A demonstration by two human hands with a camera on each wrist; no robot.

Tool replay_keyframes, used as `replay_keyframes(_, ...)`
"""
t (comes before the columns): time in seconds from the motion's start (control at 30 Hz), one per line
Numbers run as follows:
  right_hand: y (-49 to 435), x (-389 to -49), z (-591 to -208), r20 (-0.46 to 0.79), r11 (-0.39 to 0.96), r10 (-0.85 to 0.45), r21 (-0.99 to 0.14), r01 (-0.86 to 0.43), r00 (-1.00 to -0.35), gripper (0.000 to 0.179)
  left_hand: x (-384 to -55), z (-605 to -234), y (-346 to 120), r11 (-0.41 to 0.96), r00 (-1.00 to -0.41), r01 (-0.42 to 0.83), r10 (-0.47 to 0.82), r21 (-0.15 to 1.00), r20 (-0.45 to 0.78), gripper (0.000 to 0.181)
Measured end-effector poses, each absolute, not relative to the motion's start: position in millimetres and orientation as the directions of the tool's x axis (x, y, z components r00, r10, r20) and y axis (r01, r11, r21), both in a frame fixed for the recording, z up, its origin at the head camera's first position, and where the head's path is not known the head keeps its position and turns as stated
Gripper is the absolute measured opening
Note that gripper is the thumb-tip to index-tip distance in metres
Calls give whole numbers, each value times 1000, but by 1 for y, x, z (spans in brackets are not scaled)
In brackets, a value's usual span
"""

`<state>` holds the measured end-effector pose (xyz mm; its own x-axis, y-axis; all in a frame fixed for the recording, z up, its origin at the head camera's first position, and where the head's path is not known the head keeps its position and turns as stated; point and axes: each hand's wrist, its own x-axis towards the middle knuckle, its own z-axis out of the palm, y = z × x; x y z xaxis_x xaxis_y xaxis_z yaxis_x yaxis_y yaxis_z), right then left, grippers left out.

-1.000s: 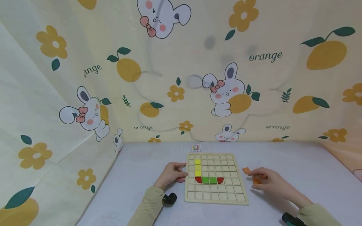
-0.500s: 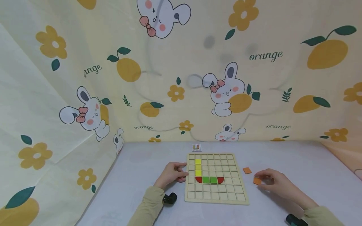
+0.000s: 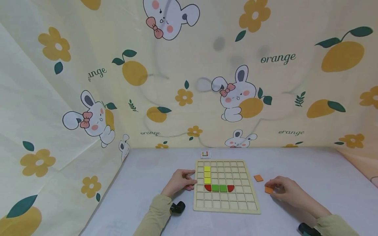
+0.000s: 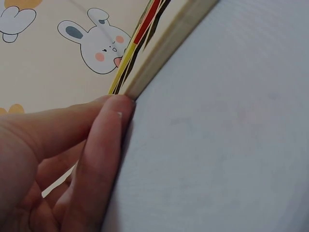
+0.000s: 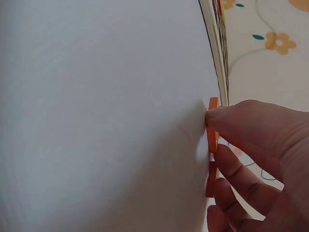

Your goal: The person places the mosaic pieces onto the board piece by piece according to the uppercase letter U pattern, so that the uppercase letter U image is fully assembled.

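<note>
A pale wooden grid board (image 3: pixel 242 206) lies on the white table. Set in it are a column of yellow square tiles (image 3: pixel 207 175), a row of green square tiles (image 3: pixel 219 188) and a red quarter-round piece (image 3: pixel 231 188) at each end of that row. Fingertips of my left hand (image 3: pixel 178 181) touch the board's left edge, seen close in the left wrist view. Right of the board, my right hand (image 3: pixel 287 190) pinches an orange square tile (image 3: pixel 268 190) between thumb and finger, low over the table. Another orange tile (image 3: pixel 258 178) lies flat just beyond.
A small pattern card (image 3: pixel 205 154) lies behind the board. White table surface (image 3: pixel 147 164) surrounds the board. A patterned cloth (image 3: pixel 177 65) with rabbits and oranges hangs behind and along the left. A dark wrist camera (image 3: pixel 178 207) sits by the left sleeve.
My right hand has drawn back slightly to the right, away from the farther orange tile, with the nearer one at its fingertips. The left hand stays at the board's edge.
</note>
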<state>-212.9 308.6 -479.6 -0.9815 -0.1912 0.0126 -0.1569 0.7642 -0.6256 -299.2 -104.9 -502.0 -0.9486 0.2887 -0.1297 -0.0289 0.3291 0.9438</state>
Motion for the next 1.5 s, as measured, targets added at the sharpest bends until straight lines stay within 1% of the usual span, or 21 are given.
replay_keyframes(0.17,307,-213,-477,-7,769,-208,-619,-159,-978,32,-299,-503,-106,328,-949,-24,291,944,-125,51)
replay_keyframes(0.47,311,-212,-475,-5,772,-251,-604,-196,-968,29,-298,-505,-107,334,-948,-23,292,942,-127,51)
replay_keyframes(0.53,313,-213,-475,14,765,-266,-605,-220,-964,29,-298,-504,-107,335,-948,-24,293,942,-128,52)
replay_keyframes(0.7,310,-218,-470,115,744,-310,-589,-316,-944,29,-298,-503,-108,337,-948,-40,285,941,-142,51)
replay_keyframes(0.8,303,-225,-463,142,733,-315,-592,-336,-938,29,-299,-504,-109,336,-948,-40,285,941,-142,51)
replay_keyframes(0.93,290,-235,-454,154,705,-360,-601,-377,-920,30,-299,-505,-109,330,-949,-35,285,943,-135,51)
replay_keyframes(1.17,267,-253,-452,216,618,-475,-608,-498,-853,28,-300,-507,-107,323,-951,-32,282,946,-129,51)
replay_keyframes(1.33,249,-262,-455,201,569,-525,-639,-517,-827,26,-303,-508,-106,323,-952,-37,275,946,-131,50)
replay_keyframes(1.5,234,-270,-460,157,568,-544,-655,-499,-824,25,-304,-508,-105,326,-952,-36,275,945,-132,50)
